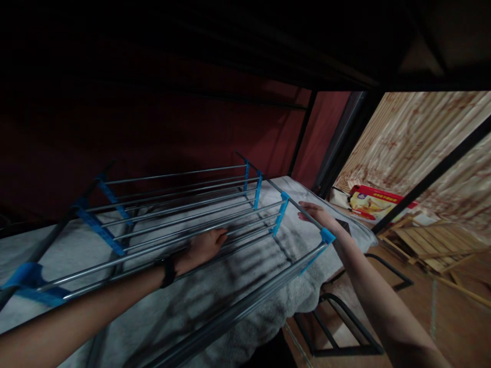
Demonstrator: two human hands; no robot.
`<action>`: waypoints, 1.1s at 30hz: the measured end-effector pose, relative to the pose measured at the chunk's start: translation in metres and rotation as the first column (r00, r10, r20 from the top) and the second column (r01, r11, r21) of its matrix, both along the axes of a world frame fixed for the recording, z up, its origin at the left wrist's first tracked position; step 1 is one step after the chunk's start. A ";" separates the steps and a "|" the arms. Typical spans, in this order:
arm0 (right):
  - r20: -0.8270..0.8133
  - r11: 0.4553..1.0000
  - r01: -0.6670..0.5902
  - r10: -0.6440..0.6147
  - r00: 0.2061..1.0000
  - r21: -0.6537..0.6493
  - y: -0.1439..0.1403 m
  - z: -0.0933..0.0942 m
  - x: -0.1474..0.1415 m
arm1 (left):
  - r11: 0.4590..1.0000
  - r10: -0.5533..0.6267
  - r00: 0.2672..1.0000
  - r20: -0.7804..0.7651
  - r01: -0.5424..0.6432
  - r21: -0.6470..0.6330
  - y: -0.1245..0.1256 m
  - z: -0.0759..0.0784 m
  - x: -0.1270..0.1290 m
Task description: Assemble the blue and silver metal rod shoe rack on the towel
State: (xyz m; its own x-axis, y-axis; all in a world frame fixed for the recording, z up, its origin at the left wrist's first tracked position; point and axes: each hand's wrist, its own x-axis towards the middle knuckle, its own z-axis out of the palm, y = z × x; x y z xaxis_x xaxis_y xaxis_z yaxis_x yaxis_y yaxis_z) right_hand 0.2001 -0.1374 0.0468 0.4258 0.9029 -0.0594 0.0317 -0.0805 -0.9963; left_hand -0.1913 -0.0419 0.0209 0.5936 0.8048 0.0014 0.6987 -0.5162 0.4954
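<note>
A rack of thin metal rods with blue plastic brackets (282,212) stands across a grey-white blanket (245,273). My left hand (205,249), with a black band (169,272) at the wrist, is among the rods near the middle. Its fingers are curled around a metal rod (161,241), though most of the fingertips are hidden. At the rack's right end, my right hand (320,214) is beside the dark side bar (307,213). Its fingers stretch out to the left, apart and not wrapped around the bar. A thicker grey tube (238,309) runs along the near side.
Dark posts (355,135) and a low dark ceiling frame this space, with a red wall (192,128) behind. On the right are a red and yellow box (378,203), a wooden slatted piece (437,245) and a black metal frame (341,327) on the brown floor.
</note>
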 end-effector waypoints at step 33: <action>0.818 0.694 -0.440 0.533 -0.218 -0.570 0.063 0.003 -0.230 | 0.924 -0.233 0.972 0.029 0.230 -0.307 -0.064 0.093 -0.121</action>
State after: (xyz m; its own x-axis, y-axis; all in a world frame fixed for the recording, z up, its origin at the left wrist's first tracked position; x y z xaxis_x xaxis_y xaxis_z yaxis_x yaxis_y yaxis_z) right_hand -0.0303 -0.0741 0.0493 -0.4381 0.8825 -0.1712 0.8965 0.4428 -0.0115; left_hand -0.3119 -0.1057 0.1138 0.7623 0.6057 -0.2283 0.5825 -0.4881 0.6499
